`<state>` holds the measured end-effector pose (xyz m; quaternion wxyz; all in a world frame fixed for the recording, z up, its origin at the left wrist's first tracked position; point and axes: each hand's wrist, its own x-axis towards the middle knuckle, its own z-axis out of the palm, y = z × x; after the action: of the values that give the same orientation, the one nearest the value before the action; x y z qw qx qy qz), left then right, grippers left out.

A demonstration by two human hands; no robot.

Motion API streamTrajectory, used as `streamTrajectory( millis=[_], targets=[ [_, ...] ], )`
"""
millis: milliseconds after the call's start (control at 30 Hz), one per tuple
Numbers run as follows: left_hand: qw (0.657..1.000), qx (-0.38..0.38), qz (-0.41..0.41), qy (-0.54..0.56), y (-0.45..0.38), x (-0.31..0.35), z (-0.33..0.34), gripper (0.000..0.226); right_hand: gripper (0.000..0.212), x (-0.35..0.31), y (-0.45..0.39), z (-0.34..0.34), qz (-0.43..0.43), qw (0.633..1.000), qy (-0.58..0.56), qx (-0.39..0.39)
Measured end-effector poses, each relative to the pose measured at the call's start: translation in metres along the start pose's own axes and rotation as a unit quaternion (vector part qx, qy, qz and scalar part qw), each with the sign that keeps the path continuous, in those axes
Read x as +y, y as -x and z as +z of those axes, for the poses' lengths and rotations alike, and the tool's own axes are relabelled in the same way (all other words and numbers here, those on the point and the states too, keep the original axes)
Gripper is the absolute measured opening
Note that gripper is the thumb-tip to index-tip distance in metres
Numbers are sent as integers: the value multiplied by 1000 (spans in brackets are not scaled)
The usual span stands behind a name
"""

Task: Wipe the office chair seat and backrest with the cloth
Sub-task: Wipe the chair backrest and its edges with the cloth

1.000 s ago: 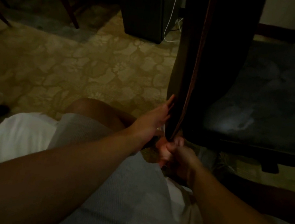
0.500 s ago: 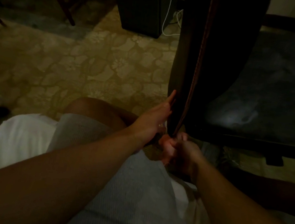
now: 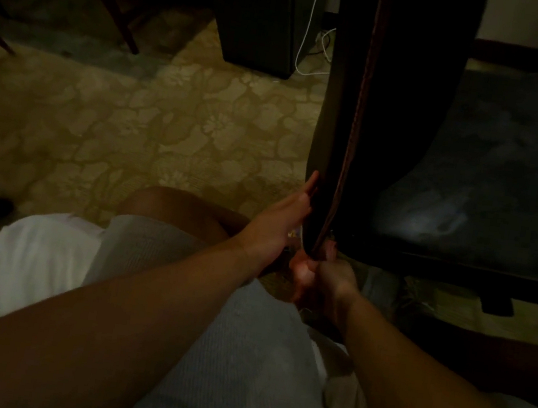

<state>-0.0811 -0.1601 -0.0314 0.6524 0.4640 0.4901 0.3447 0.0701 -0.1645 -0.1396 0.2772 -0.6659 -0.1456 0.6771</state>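
Note:
The dark office chair stands at the right, its backrest [image 3: 396, 100] seen edge-on with a reddish seam and its seat [image 3: 491, 186] spreading to the right. My left hand [image 3: 279, 219] lies with straight fingers flat against the rear face of the backrest near its bottom. My right hand [image 3: 323, 273] is curled around the backrest's lower edge just below. A small pale scrap [image 3: 295, 234] peeks out between my left palm and the backrest; it may be the cloth, but most of it is hidden.
A patterned beige carpet [image 3: 167, 127] covers the floor to the left. A black box [image 3: 263, 13] with white cables [image 3: 305, 36] stands behind the chair. Wooden chair legs [image 3: 124, 21] are at the far left. My knees in grey shorts are below.
Both hands stay at nearly the same places on the backrest; the view only shifts slightly.

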Motion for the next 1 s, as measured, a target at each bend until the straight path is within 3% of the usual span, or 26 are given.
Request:
streamTrajectory(
  millis=[67,133,200,300,400,467,567,667,767,900,1000],
  targets=[
    [999,26,-35,-3,2,23,15,47,36,3,-1,-4,14,999,-30,-38],
    [999,26,-24,3,-1,18,14,49,20,8,3,-7,34,995,-75,-55],
    [999,42,-20,-1,-4,17,15,50,21,8,6,-2,31,994,-93,-39],
    [999,34,-31,10,-3,17,17,59,39,0,16,2,9,997,-77,-23],
    [999,29,-29,7,-2,18,18,54,37,-18,26,-4,6,997,-57,-51],
    [999,33,-28,11,-2,19,18,54,22,-30,33,-6,-20,998,-23,-63],
    [999,38,-20,17,-3,20,20,61,16,-29,40,-10,-29,999,2,-16],
    [999,41,-18,15,-3,20,21,57,26,-27,49,-7,-20,999,36,-12],
    [999,40,-28,12,-1,24,21,60,58,-29,47,-6,-6,997,78,-17],
    [999,42,-11,-31,2,25,21,45,14,-43,70,-11,-49,997,54,-16],
    [999,41,-30,-1,-1,28,22,49,4,-45,70,-21,-99,993,60,7]
  ],
)
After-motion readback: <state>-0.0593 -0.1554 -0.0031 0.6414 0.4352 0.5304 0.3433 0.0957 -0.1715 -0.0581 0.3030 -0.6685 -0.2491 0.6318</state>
